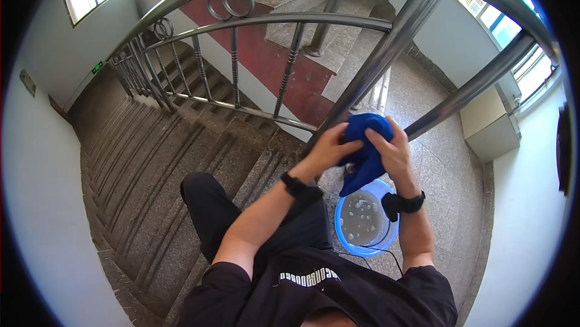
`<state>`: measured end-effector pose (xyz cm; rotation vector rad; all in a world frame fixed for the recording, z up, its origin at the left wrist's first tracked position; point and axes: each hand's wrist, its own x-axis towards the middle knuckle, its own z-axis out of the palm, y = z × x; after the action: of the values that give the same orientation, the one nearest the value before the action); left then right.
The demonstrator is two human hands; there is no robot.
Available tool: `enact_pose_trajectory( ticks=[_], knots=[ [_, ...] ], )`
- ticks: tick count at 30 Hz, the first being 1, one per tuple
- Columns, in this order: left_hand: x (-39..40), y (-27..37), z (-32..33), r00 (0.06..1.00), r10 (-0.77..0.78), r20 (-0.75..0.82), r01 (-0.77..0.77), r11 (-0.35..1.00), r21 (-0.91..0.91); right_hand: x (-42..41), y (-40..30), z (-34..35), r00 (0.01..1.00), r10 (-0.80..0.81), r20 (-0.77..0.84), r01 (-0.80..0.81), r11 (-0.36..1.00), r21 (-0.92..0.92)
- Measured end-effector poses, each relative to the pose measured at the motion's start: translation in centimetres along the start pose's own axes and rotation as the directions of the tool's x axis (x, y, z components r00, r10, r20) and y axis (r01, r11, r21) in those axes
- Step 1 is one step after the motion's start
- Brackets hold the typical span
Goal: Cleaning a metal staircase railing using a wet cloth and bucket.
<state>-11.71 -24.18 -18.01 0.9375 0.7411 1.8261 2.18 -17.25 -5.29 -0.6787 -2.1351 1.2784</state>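
Observation:
A bunched dark blue cloth is held between my two hands, above the rim of a bucket. My left hand grips its left side, thumb pressed across the front. On the opposite side my right hand clasps the folds, and a loose corner hangs toward the bucket. The light blue plastic bucket stands on the landing below, holding murky grey water with patches of foam. My right forearm and wrist strap hide part of its right edge.
A stainless steel railing with thick posts rises right before my hands. Stone stairs descend at left. The speckled landing floor spreads to the right, where a boxed ledge juts from the wall. Thin black cables cross near the bucket.

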Motion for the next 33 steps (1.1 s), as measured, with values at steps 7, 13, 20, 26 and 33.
enact_pose_trajectory(
  ticks=[7,13,20,26,33],
  knots=[
    [-7.7,9.2,-7.9,0.962,0.012,-0.272,0.207,0.621,0.756,2.5,1.5,3.5,0.977,-0.172,0.128,0.214,0.771,-0.599],
    [-7.9,14.4,-10.0,0.952,0.305,-0.031,-0.036,0.21,0.977,3.1,-1.1,4.0,0.916,-0.059,0.396,0.259,0.842,-0.473],
    [-5.3,19.1,-11.0,0.924,0.382,0.008,0.012,-0.049,0.999,4.6,-6.0,3.1,0.9,-0.175,0.399,0.364,0.805,-0.469],
    [1.0,22.9,-11.1,0.751,0.646,0.136,-0.004,-0.201,0.98,11.1,-11.8,1.9,0.852,-0.48,0.208,0.424,0.399,-0.813],
    [11.6,25.9,-11.1,0.59,0.805,-0.068,0.109,0.005,0.994,20.3,-16.5,1.2,0.798,-0.582,0.156,0.186,-0.009,-0.983]
  ],
)
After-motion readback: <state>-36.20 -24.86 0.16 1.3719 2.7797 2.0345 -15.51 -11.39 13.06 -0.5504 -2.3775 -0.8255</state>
